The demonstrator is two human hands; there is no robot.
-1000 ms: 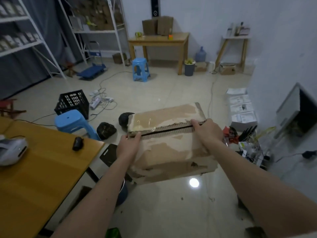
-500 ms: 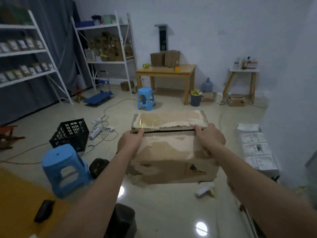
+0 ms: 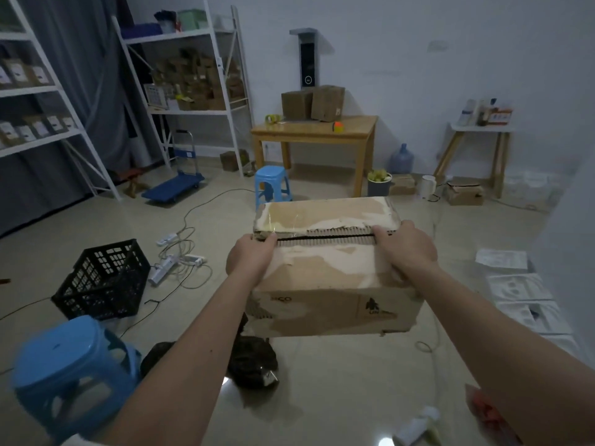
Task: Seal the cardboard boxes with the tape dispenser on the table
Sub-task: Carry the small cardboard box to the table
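Both arms are stretched out and the worn brown cardboard box (image 3: 328,272) with its torn, peeling top hangs in the air over the floor, dead centre of view; the left hand (image 3: 249,257) grips its top edge at nine o'clock, fingers curled into the dark slit between the flaps, while the right hand (image 3: 404,249) clamps the same seam at three o'clock. The flaps lie nearly closed, a thin black gap running between the two hands. Up at twelve o'clock stands a light wooden tabletop (image 3: 354,132) carrying two small brown cardboard boxes (image 3: 312,103) side by side and a yellowish tape roll (image 3: 272,119) near its left end. A black plastic crate (image 3: 103,280) sits at nine o'clock, a blue plastic stool (image 3: 69,365) at seven
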